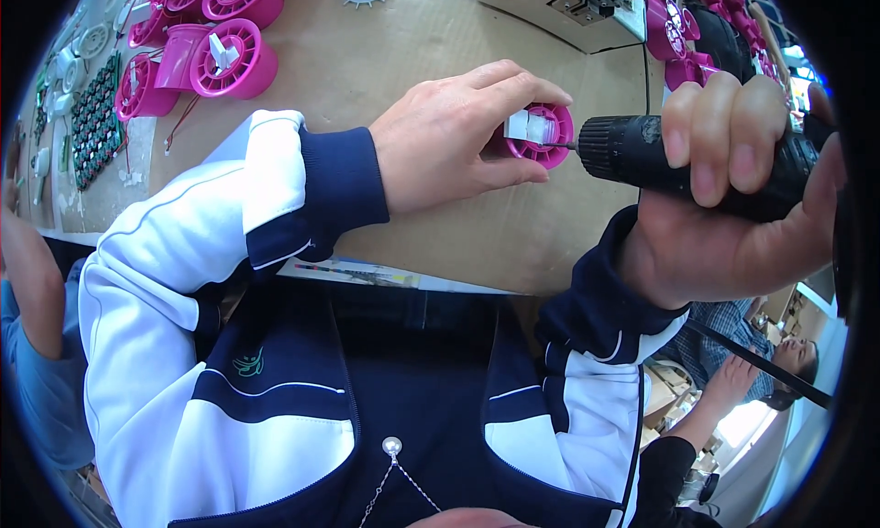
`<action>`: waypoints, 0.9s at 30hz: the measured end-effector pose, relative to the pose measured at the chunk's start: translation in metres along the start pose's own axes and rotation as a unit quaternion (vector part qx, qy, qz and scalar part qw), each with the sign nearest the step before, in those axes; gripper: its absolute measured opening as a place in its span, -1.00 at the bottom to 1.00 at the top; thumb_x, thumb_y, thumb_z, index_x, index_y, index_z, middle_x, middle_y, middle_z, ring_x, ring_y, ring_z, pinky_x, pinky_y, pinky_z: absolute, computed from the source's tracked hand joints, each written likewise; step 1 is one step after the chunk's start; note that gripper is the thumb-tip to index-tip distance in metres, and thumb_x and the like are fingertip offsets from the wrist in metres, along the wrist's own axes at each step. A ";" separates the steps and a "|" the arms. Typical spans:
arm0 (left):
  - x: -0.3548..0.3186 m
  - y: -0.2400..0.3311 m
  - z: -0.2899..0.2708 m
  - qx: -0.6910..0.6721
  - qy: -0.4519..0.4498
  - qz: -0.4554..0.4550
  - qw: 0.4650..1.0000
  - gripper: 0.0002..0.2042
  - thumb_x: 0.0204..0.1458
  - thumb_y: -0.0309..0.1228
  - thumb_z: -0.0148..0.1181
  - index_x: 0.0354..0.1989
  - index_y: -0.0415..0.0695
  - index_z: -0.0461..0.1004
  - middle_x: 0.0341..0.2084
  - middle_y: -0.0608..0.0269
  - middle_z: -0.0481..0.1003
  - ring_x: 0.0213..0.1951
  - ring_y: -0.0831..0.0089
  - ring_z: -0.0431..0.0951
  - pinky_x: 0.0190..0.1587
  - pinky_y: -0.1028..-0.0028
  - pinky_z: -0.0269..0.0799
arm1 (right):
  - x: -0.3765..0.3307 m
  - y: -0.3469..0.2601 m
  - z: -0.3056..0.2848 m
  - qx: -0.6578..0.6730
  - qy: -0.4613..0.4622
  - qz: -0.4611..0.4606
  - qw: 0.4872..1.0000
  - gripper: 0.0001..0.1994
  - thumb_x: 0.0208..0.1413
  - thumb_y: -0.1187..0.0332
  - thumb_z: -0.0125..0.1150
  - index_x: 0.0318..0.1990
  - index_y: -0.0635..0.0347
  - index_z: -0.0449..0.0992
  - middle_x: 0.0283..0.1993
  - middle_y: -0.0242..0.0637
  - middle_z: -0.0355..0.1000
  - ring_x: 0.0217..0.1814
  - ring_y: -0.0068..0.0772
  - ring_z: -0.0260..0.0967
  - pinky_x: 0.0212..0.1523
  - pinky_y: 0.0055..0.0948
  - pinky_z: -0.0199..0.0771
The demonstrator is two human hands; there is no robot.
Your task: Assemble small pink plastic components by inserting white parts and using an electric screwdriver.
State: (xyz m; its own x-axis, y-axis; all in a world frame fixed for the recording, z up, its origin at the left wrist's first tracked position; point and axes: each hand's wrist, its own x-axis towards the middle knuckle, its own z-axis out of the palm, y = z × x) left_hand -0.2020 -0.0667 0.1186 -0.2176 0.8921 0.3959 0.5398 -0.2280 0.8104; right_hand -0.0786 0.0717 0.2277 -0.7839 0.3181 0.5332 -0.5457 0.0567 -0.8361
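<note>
My left hand [467,129] grips a round magenta plastic housing [561,125] at the middle of the table, thumb on its near side and fingers on its far side. Inside the housing sits a small white block [530,126]. My right hand [724,180] is wrapped round a black electric screwdriver [628,148], held roughly level from the right. Its thin bit reaches the housing's right part; whether it sits in a screw is too small to tell.
Several magenta housings [234,59] with white parts and wires stand at the back left, beside a stack of green circuit boards [96,120]. A metal machine [568,10] stands at the back, with more magenta parts [674,33] right of it. Other people sit at both sides.
</note>
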 end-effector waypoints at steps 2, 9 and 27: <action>0.000 0.001 0.000 -0.001 -0.001 -0.002 1.000 -0.41 -0.08 -0.45 0.52 0.21 -0.04 0.47 -0.09 0.28 0.51 -0.24 0.40 0.55 -0.24 0.48 0.53 | 0.001 -0.001 -0.005 0.000 -0.003 -0.001 1.000 -0.69 0.38 0.14 -0.04 0.05 0.11 0.49 -0.49 -0.53 0.32 -0.61 -0.67 0.17 -0.45 -0.51 0.31; 0.001 0.001 -0.001 -0.001 0.004 -0.001 1.000 -0.41 -0.08 -0.44 0.52 0.20 -0.02 0.48 -0.10 0.27 0.51 -0.26 0.40 0.55 -0.25 0.48 0.53 | 0.004 0.001 -0.012 -0.001 -0.015 -0.006 1.000 -0.69 0.39 0.15 -0.05 0.07 0.11 0.49 -0.49 -0.53 0.32 -0.61 -0.67 0.17 -0.45 -0.52 0.31; -0.004 0.000 0.000 0.021 0.011 0.004 1.000 -0.45 -0.08 -0.40 0.51 0.15 -0.05 0.49 -0.12 0.25 0.52 -0.27 0.34 0.54 -0.22 0.46 0.52 | 0.011 -0.002 0.001 -0.016 -0.061 0.012 0.998 -0.73 0.30 0.20 -0.05 -0.07 0.09 0.54 -0.51 -0.54 0.31 -0.62 -0.66 0.18 -0.48 -0.54 0.29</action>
State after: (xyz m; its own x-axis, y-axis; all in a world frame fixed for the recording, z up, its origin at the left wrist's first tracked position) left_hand -0.2015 -0.0704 0.1168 -0.2300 0.8816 0.4122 0.5751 -0.2185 0.7883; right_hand -0.0868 0.0742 0.2355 -0.8278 0.2022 0.5234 -0.5184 0.0812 -0.8513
